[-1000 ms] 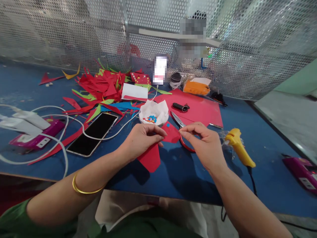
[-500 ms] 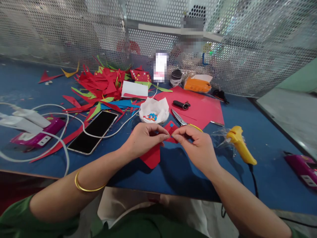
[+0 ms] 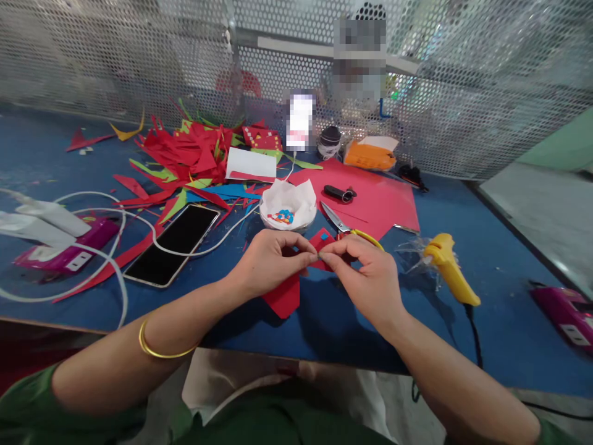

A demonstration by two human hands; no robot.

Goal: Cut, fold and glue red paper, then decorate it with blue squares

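Observation:
My left hand (image 3: 273, 262) is closed on a folded red paper piece (image 3: 283, 301), which sticks out below the palm and again beyond the fingertips. A small blue square sits on the far part of the red piece. The fingertips of my right hand (image 3: 365, 272) are pinched together and meet those of the left; whatever tiny thing lies between them is hidden. Just beyond the hands stands a paper-lined bowl (image 3: 288, 204) with small blue and orange bits inside. Scissors (image 3: 334, 216) with yellow handles lie beside my right fingers.
A yellow glue gun (image 3: 449, 269) lies to the right with its black cord. At the left are a phone (image 3: 173, 244), white cables and a purple power strip (image 3: 88, 247). Red paper scraps (image 3: 199, 151) heap up behind. A red sheet (image 3: 384, 191) lies under a black-handled tool (image 3: 338, 193).
Both hands stay almost in place over the red paper, with the right fingertips shifted slightly left against the left ones. The view has moved a little.

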